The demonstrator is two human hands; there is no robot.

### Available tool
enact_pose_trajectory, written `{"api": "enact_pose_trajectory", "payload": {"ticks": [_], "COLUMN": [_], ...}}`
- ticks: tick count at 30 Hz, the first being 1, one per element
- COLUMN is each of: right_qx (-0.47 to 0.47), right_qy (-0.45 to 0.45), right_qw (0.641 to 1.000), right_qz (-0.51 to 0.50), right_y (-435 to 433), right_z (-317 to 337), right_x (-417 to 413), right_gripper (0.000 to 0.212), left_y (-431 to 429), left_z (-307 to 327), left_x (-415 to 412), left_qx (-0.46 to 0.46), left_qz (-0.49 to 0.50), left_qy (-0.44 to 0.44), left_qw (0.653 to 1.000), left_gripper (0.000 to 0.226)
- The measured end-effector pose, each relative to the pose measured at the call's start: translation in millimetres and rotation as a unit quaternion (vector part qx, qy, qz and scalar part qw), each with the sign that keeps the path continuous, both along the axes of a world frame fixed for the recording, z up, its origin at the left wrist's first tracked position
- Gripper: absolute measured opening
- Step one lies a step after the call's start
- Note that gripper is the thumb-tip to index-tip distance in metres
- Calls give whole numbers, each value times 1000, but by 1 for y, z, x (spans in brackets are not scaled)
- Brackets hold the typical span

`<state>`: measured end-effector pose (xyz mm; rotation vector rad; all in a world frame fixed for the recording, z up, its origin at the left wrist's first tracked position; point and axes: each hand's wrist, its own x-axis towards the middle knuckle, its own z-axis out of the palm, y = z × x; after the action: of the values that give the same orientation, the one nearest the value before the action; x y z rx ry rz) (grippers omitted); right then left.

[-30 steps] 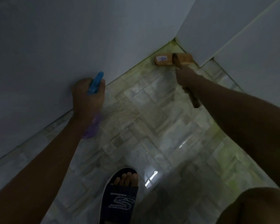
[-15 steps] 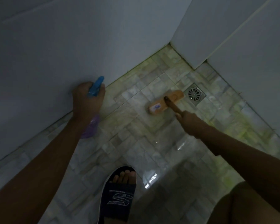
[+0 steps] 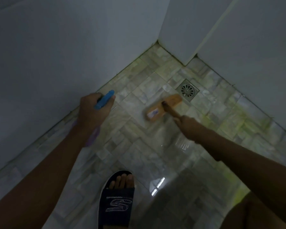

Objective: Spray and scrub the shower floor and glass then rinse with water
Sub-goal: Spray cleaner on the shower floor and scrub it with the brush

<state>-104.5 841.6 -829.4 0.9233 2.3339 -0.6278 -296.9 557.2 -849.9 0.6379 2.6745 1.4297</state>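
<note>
Head view: grips one spray bottle [image 3: 104,100] in left hand [image 3: 93,113], centre left; holds one brush [image 3: 163,107] in right hand [image 3: 186,122] beside one drain [image 3: 187,90].

Wooden scrub brush [image 3: 163,107] flat on wet tiled floor [image 3: 139,146], beside drain [image 3: 187,90]

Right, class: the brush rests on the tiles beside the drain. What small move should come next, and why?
Probably push the brush toward the yellow-green staining by the right wall: the right hand grips its handle, its head lies on the floor beside the drain.
</note>
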Motion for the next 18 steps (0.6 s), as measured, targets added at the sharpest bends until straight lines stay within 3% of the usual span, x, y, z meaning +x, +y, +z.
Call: {"api": "enact_pose_trajectory", "payload": {"ticks": [3, 7, 10, 12, 15, 18], "right_qx": [11, -7, -16, -24, -2, -56], "right_qy": [11, 41, 15, 26, 47, 84], "right_qw": [988, 991, 998, 997, 982, 934], "right_qz": [-152, -124, -52, -67, -184, -343], "right_y": [42, 17, -20, -18, 27, 63], "right_z": [9, 3, -4, -10, -14, -9], "right_x": [-20, -30, 17, 41, 42, 32], "right_gripper": [48, 44, 45, 47, 51, 42], "left_y": [22, 62, 81, 91, 111, 129], "left_z": [1, 0, 4, 4, 1, -3], "left_x": [15, 29, 25, 21, 19, 23], "left_qx": [47, 11, 12, 8, -11, -7], "left_qz": [-5, -61, -71, -95, -145, -198], "left_qy": [-49, -70, -69, -43, -18, -8], "left_qw": [998, 996, 995, 994, 989, 980], "left_gripper": [54, 48, 48, 51, 56, 56]}}
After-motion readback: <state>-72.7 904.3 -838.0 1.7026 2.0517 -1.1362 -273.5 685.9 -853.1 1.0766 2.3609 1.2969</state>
